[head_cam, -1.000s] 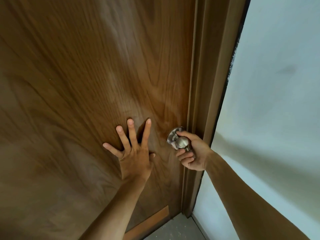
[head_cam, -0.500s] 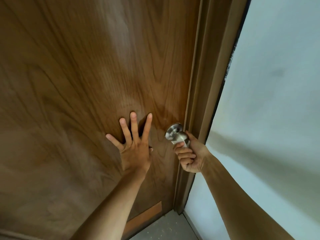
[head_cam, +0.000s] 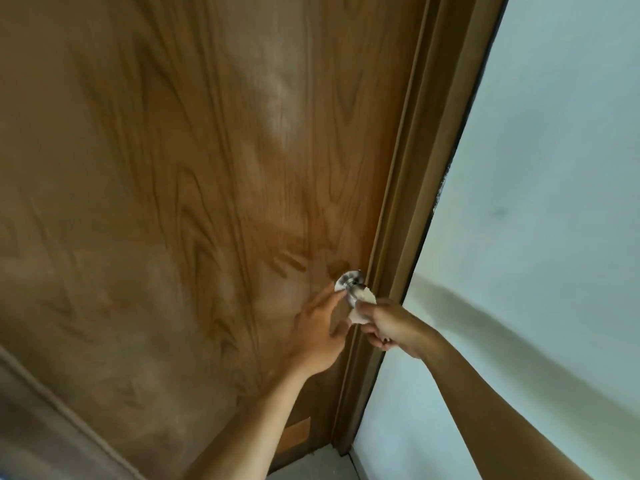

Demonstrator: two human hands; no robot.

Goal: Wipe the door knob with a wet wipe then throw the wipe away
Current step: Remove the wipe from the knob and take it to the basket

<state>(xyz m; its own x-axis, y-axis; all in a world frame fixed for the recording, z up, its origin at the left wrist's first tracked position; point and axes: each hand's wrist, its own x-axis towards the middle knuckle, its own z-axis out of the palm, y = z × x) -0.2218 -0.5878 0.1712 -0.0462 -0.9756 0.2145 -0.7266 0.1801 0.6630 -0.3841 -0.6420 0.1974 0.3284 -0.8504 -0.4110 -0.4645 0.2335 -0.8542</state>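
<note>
While both forearms are reaching up from the bottom of the view, the right hand is curling its fingers closed around a white wet wipe, pinching it just below and to the right of the door knob. Part of the wipe is lying against the knob's outer end, and the rest is bunching down into the fist. Just to the left, the left hand is blurring with motion, its fingers loose and gripping nothing, their tips pointing up toward the knob's base plate; whether they are touching it I cannot tell. Beyond the hands, the silver knob is sticking out from the wooden door, close beside the door frame, with a pale wall running off to the right.
</note>
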